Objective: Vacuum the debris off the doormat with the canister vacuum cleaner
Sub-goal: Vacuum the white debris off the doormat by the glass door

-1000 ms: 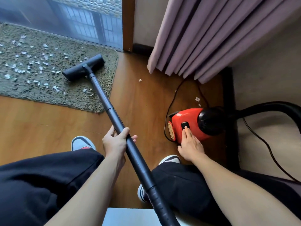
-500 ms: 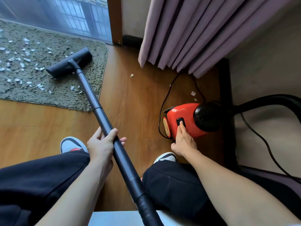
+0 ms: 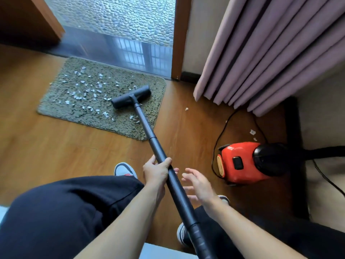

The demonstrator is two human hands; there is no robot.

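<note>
An olive-green doormat (image 3: 119, 120) lies on the wood floor in front of a glass door, strewn with white debris (image 3: 87, 92). The black floor nozzle (image 3: 131, 99) rests on the mat's right half, at the end of a black wand (image 3: 151, 139). My left hand (image 3: 155, 171) grips the wand near its middle. My right hand (image 3: 197, 184) hovers just right of the wand, fingers spread, holding nothing. The red and black canister vacuum (image 3: 248, 161) sits on the floor to the right, apart from both hands.
A pink curtain (image 3: 270, 53) hangs at the right, above the canister. A black power cord (image 3: 221, 133) loops on the floor near the canister. A few white scraps (image 3: 252, 132) lie on the bare floor. My legs and shoes (image 3: 124, 170) fill the bottom.
My right hand has left the canister's switch and come over beside the wand, fingers spread. The view has lifted and swung left, showing the whole mat. My left hand still grips the wand.
</note>
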